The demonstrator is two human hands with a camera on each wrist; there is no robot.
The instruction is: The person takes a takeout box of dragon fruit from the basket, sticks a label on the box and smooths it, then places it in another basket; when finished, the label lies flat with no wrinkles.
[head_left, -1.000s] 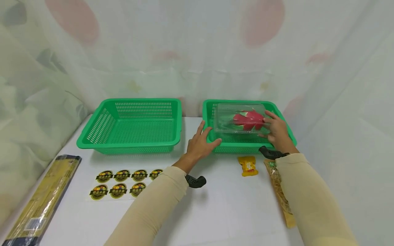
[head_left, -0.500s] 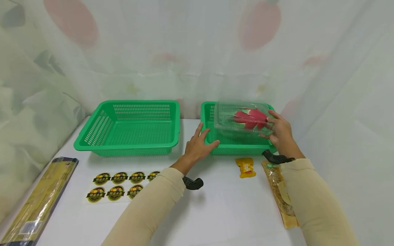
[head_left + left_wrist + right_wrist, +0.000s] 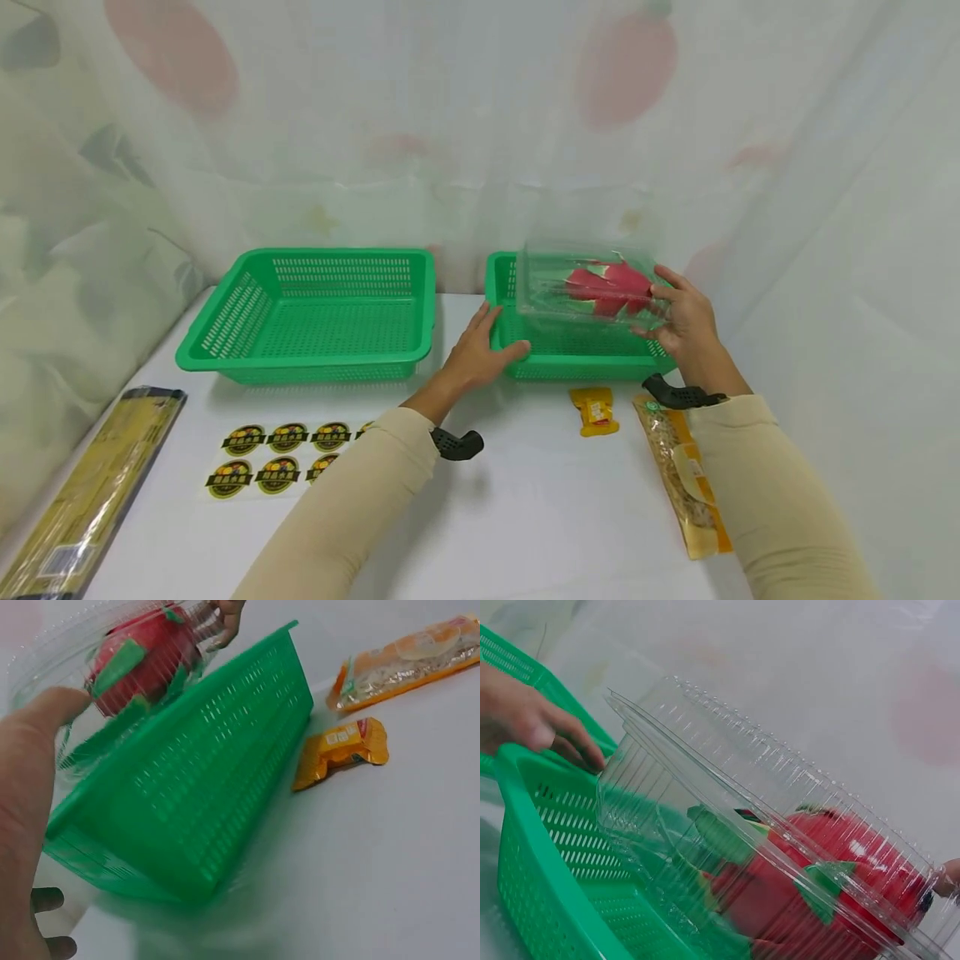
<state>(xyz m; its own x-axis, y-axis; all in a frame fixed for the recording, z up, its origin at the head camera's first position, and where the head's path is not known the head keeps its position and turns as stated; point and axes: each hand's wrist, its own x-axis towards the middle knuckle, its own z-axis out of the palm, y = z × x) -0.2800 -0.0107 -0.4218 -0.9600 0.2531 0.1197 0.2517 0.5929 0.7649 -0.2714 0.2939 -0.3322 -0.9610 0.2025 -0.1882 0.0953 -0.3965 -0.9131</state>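
My right hand (image 3: 688, 321) grips the right end of a clear plastic clamshell box (image 3: 542, 283). Inside the box lies a red dragon fruit (image 3: 611, 289) with green scales, towards the gripped end. The box is tilted above the right green basket (image 3: 585, 363), its lid and base edges together in the right wrist view. At that basket's left rim is my left hand (image 3: 478, 354), thumb stretched over the near corner and fingers extended along the side. In the left wrist view the basket (image 3: 217, 772) slants below the left thumb, and the fruit (image 3: 146, 656) shows behind it.
A second green basket (image 3: 337, 325) stands at the left. On the white table lie a sheet of round labels (image 3: 277, 475), a small yellow packet (image 3: 596, 412) and a long orange packet (image 3: 686, 479). A long gold package (image 3: 93, 492) lies at the far left.
My right hand has lifted and tilted the box with the dragon fruit, its far edge now above the basket's back rim. My left hand has shifted slightly and lowered onto the basket's left rim.
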